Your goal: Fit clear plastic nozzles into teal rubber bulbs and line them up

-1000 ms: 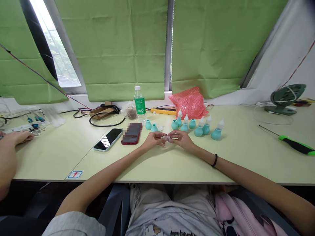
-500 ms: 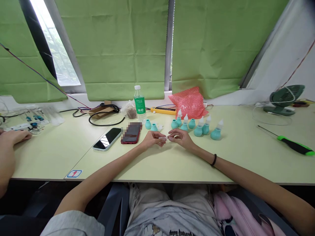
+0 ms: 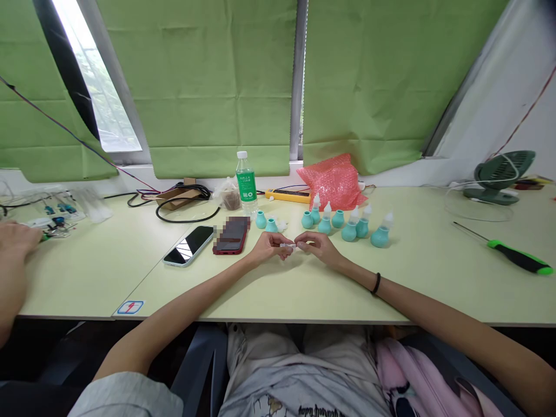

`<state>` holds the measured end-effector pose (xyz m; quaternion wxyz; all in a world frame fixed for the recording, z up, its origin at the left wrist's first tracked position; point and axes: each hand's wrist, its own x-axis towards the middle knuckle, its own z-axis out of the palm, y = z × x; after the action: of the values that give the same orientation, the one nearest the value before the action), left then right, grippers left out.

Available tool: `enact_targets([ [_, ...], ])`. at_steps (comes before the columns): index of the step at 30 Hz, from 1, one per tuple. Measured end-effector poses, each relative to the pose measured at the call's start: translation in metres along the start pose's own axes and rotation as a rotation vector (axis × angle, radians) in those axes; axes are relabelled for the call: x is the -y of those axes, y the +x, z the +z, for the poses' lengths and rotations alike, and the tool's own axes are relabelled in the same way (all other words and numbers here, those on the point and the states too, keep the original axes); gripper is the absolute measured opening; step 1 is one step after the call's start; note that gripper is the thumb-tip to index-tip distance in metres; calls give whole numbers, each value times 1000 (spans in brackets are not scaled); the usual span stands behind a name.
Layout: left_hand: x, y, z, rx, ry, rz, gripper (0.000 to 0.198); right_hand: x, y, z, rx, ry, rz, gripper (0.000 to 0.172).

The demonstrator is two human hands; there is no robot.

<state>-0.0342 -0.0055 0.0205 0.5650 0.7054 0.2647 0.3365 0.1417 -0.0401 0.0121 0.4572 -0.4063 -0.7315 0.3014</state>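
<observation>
Close above the table, my left hand [image 3: 270, 247] pinches a small whitish plastic piece [image 3: 287, 245] between thumb and fingers. My right hand [image 3: 320, 245] is closed at the piece's right end, fingertips pressed together there. The piece's exact shape is too small to make out. Just beyond the left hand stand two open-necked teal rubber bulbs [image 3: 260, 219], with small whitish parts [image 3: 282, 225] beside them. Past the right hand are several more teal bulbs. Some, like the rightmost bulb [image 3: 380, 236], carry a clear pointed nozzle [image 3: 388, 219]; others, such as one bulb [image 3: 337, 219], have bare necks.
Two phones [image 3: 189, 245] [image 3: 231, 236] lie left of my hands. Behind stand a water bottle [image 3: 247, 185], a yellow tool [image 3: 287, 196] and a red bubble-wrap bag [image 3: 332, 182]. A screwdriver [image 3: 516, 255] and fan [image 3: 499, 176] are right. Another person's hand [image 3: 17, 243] works at left.
My two hands stay in nearly the same place, with the fingers shifting slightly around the small piece. At far left the other person's hand has lifted and changed its pose.
</observation>
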Motion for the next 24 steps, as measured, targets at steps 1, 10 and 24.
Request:
enact_targets([
  [1, -1, 0, 0, -1, -2, -4, 30, -1, 0, 0, 1, 13, 4, 24],
  [10, -13, -3, 1, -4, -60, 26, 30, -10, 8, 1, -20, 85, 57, 28],
  [24, -41, -1, -30, -188, -67, 211, 44, -19, 86, 43, -109, -640, 14, 36],
])
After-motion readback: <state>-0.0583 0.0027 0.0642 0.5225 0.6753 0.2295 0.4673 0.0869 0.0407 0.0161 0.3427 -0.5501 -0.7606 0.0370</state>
